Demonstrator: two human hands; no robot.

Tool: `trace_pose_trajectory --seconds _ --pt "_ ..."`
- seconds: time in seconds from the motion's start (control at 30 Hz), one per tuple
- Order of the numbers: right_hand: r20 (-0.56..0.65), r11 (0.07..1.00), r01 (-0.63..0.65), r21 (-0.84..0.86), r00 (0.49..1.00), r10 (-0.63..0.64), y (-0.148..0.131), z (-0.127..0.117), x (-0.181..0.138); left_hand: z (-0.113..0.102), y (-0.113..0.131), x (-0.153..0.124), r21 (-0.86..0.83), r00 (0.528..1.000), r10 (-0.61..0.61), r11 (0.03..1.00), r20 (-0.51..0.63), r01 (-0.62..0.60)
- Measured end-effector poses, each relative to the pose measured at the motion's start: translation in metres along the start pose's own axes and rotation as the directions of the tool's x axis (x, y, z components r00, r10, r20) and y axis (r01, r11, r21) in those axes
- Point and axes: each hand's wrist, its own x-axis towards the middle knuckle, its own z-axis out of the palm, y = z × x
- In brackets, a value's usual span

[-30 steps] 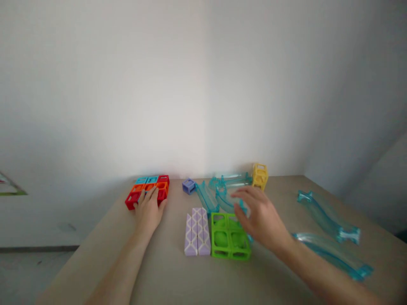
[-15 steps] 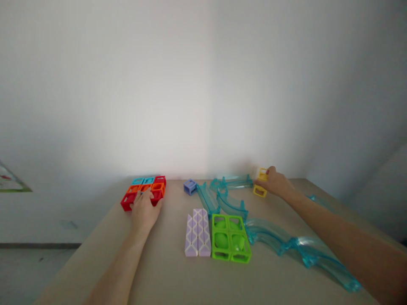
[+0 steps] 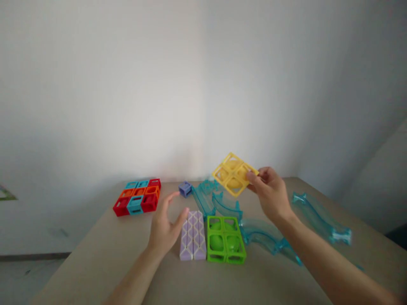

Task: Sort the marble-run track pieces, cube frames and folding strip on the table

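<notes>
My right hand grips a square yellow panel of hollow cube blocks by its right corner, raised above the table and tilted. My left hand hangs open, thumb and fingers apart, just left of the lilac patterned blocks. Beside the lilac pieces lies a green square of hollow cube blocks. Farther left sits a flat group of red, orange and blue cube blocks. A single purple cube stands near the back.
Clear blue track pieces lie behind the green blocks, among them a straight one and a curved one. Another track runs partly under my right forearm, and one more lies at the right. A white wall borders the table.
My right hand has lifted the yellow blocks from the table's back right and brought them toward the middle. My left hand has left the red, orange and blue group, moving right and opening.
</notes>
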Motion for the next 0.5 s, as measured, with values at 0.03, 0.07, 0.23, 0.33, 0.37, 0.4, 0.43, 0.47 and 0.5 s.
trace_pose_trajectory --seconds 0.03,0.07,0.23,0.33,0.37,0.4,0.43,0.47,0.5 --pt "0.109 0.968 -0.044 0.245 0.994 0.018 -0.006 0.01 -0.016 0.006 0.007 -0.006 -0.205 0.996 -0.051 0.977 0.074 0.065" --pt "0.215 0.903 -0.113 0.414 0.976 0.023 -0.012 0.02 -0.032 0.012 0.014 -0.011 -0.382 0.983 -0.092 0.912 0.161 0.148" --pt "0.45 0.865 -0.227 0.448 0.893 0.002 -0.019 0.048 -0.086 0.02 0.029 -0.019 -0.739 0.893 -0.329 0.51 0.307 0.441" --pt "0.505 0.98 0.013 0.199 0.855 -0.114 -0.011 0.039 -0.094 0.013 0.028 -0.011 -0.777 0.841 -0.47 0.41 0.269 0.478" --pt "0.528 0.989 0.115 0.092 0.836 -0.146 -0.008 0.033 -0.094 0.01 0.026 -0.008 -0.778 0.829 -0.494 0.399 0.263 0.485" --pt "0.542 0.98 0.2 0.001 0.823 -0.168 -0.005 0.027 -0.095 0.008 0.025 -0.006 -0.774 0.818 -0.512 0.395 0.262 0.495" --pt "0.548 0.963 0.261 -0.065 0.816 -0.184 -0.003 0.022 -0.096 0.005 0.024 -0.003 -0.766 0.812 -0.521 0.398 0.264 0.505" --pt "0.551 0.947 0.303 -0.108 0.811 -0.196 -0.001 0.017 -0.097 0.003 0.023 -0.002 -0.753 0.809 -0.52 0.406 0.274 0.517" --pt "0.554 0.935 0.33 -0.131 0.806 -0.207 0.001 0.013 -0.098 0.002 0.023 -0.001 -0.738 0.807 -0.514 0.417 0.29 0.531"
